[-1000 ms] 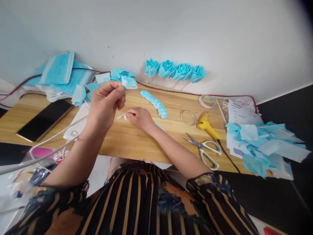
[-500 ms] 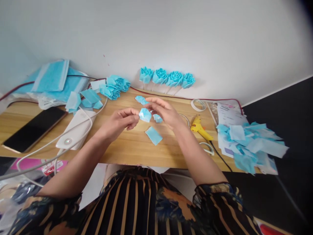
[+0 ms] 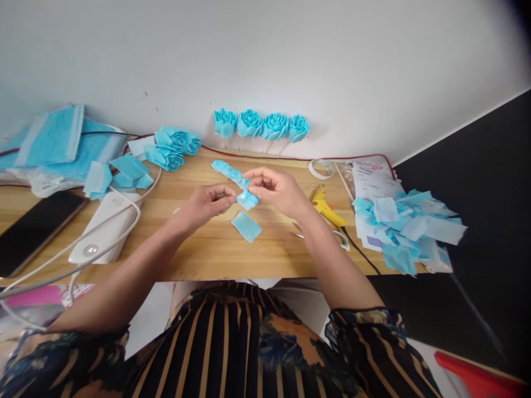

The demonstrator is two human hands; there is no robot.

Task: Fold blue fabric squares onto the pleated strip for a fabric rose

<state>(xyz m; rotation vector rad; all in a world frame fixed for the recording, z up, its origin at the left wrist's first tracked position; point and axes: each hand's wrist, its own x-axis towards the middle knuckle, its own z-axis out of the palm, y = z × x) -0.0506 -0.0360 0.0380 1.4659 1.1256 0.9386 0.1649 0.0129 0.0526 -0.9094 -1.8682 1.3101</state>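
Between my two hands is a small blue fabric petal (image 3: 248, 200). My left hand (image 3: 209, 204) pinches its left edge with closed fingertips. From the right, my right hand (image 3: 277, 189) grips the petal's upper edge between thumb and fingers. Just behind them a row of crumpled blue petals (image 3: 229, 172) lies on the wooden table, partly hidden by my right fingers. A flat blue fabric rectangle (image 3: 246, 226) rests in front of my hands. Against the wall stand several blue fabric flowers (image 3: 250, 124) on white sticks.
A yellow glue gun (image 3: 326, 207), scissors (image 3: 341, 240) and a tape roll (image 3: 321, 169) lie right, beside a pile of blue scraps (image 3: 409, 226). Leftward are a phone (image 3: 41, 232), a white power strip (image 3: 105, 226), face masks (image 3: 50, 135) and more flowers (image 3: 172, 148).
The view has shifted right. My right fingers have come down onto the petal and now grip it along with my left hand. More of the crumpled petal row shows.
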